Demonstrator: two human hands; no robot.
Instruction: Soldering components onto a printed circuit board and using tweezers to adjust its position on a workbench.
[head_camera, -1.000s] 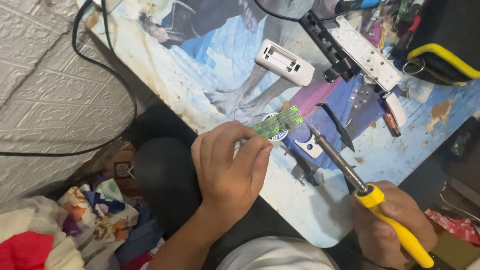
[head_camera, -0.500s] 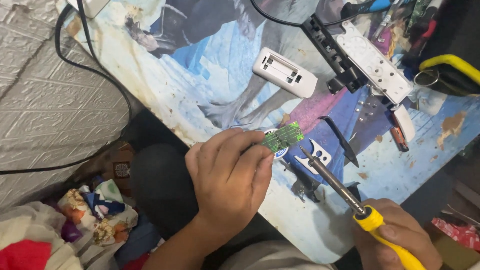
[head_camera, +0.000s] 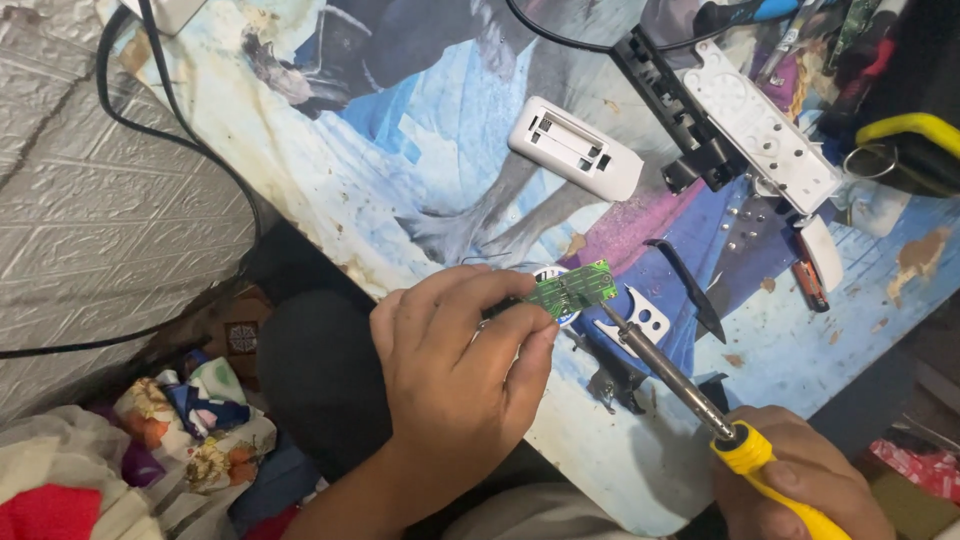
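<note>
Left hand (head_camera: 455, 385) at about 7 o'clock of the view, fingers curled, grip pinched narrow on the near end of a small green circuit board (head_camera: 573, 289). Board held just above the near edge of the bench (head_camera: 400, 190), long side pointing toward 2 o'clock, roughly level. Right hand (head_camera: 800, 480) down at 5 o'clock, grip wrapped tight round the yellow handle of a soldering iron (head_camera: 690, 395). Metal shaft of the iron slanting up toward 11 o'clock, tip touching or just short of the far lower corner of the board; exact contact hard to tell.

Directly under the board, a small round white and blue thing, mostly hidden. Just beside it at 4 o'clock, a white plastic bracket (head_camera: 640, 318) and a thin black curved strip (head_camera: 690, 300) lying on the bench. Further up at 12 o'clock, a white plastic casing (head_camera: 575, 147) with its battery bay showing. At 2 o'clock, a long white keypad plate (head_camera: 765, 125) resting across a black frame (head_camera: 675, 105). Black cable (head_camera: 185, 150) trailing over the bench's left edge at 10 o'clock. Heap of coloured cloth (head_camera: 190, 420) on the floor at 8 o'clock.
</note>
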